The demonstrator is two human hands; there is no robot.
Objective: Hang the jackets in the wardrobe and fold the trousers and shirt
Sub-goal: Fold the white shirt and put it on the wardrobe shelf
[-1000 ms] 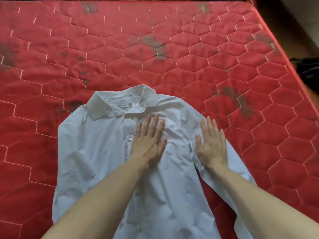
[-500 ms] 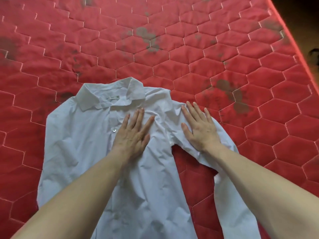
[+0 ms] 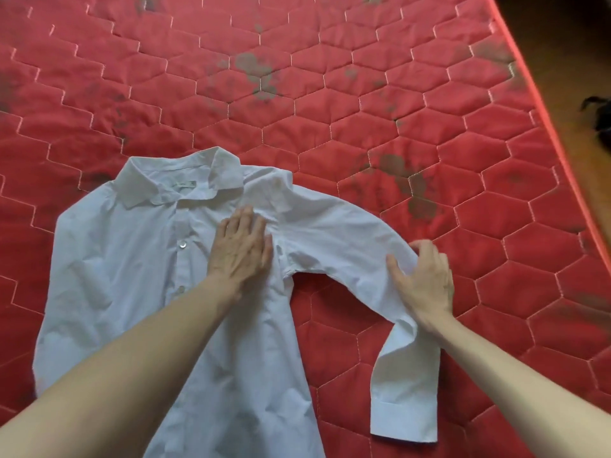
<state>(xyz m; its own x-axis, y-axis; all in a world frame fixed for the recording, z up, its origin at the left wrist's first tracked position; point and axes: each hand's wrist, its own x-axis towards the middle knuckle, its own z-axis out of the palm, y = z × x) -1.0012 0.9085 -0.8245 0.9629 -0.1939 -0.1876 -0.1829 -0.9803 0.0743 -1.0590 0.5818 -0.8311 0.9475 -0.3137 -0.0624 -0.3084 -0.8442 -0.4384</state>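
White shirt (image 3: 139, 279) lies front-up on the red quilted mattress (image 3: 363, 104), collar (image 3: 178, 183) toward the far side, button placket running down the middle w/ a couple of buttons visible. Left hand (image 3: 241, 249) lies flat on the chest just right of the placket, near the armpit seam, fingers straight & together, pressing the cloth down, not gripping. Right hand (image 3: 423, 282) sits on the shirt's right-side sleeve (image 3: 334, 236) around the elbow bend; fingers spread & slightly curled, thumb out to the left, fingertips on the fabric. Can't tell if it pinches the cloth or only rests on it. Sleeve runs out sideways from the shoulder, then bends at the hand & drops toward the camera, cuff (image 3: 403, 421) lying flat on the mattress, apart from the shirt body. Mattress has dark smudges in several hexagons. Brown floor (image 3: 562, 44) past the mattress's right edge, w/ a dark object (image 3: 600, 119) at frame edge, unclear what.
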